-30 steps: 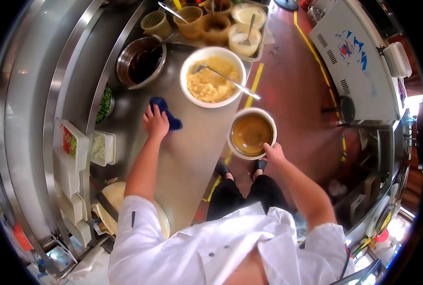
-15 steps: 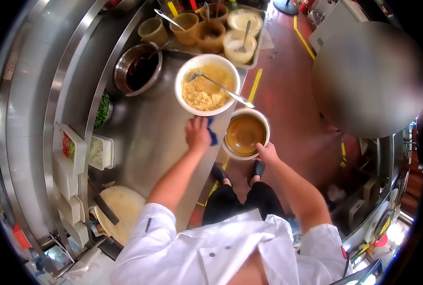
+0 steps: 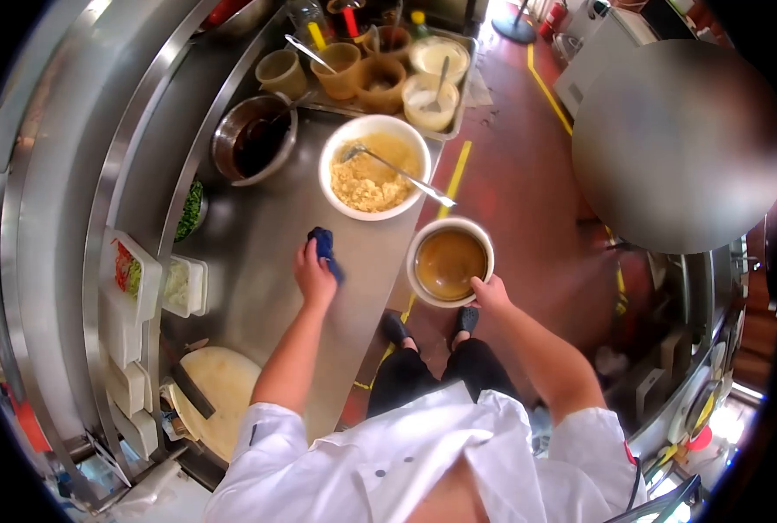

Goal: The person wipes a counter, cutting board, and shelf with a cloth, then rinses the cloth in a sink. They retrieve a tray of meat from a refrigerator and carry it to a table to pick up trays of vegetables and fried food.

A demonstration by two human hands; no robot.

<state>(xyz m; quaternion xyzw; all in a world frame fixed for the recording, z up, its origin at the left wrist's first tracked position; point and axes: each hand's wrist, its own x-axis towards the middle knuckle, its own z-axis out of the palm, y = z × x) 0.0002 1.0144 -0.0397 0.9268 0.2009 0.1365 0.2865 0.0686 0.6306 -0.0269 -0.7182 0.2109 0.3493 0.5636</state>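
Observation:
My left hand [image 3: 316, 275] is closed on a dark blue cloth [image 3: 323, 247], over the steel counter [image 3: 258, 261]. In my right hand [image 3: 490, 294] is a white bowl [image 3: 414, 286] with a brown inside, gripped by its near right rim and held out past the counter's edge above the floor. Beyond the cloth stands a white tub [image 3: 328, 193] of pale yellow crumbly food [image 3: 367, 185]. A metal spoon [image 3: 402, 174] rests in it, its handle sticking out over the right rim.
A metal bowl of dark sauce [image 3: 258, 144] sits farther back. Behind it, a tray [image 3: 460, 122] carries several tubs. Left are containers of chopped vegetables [image 3: 131, 268]. A cleaver [image 3: 193, 391] lies on a round cutting board [image 3: 231, 379] close by. The red floor [image 3: 519, 200] lies right.
My left hand has moved left and slightly nearer with the blue cloth, away from the tub of crumbly food. The bowl in my right hand is almost where it was.

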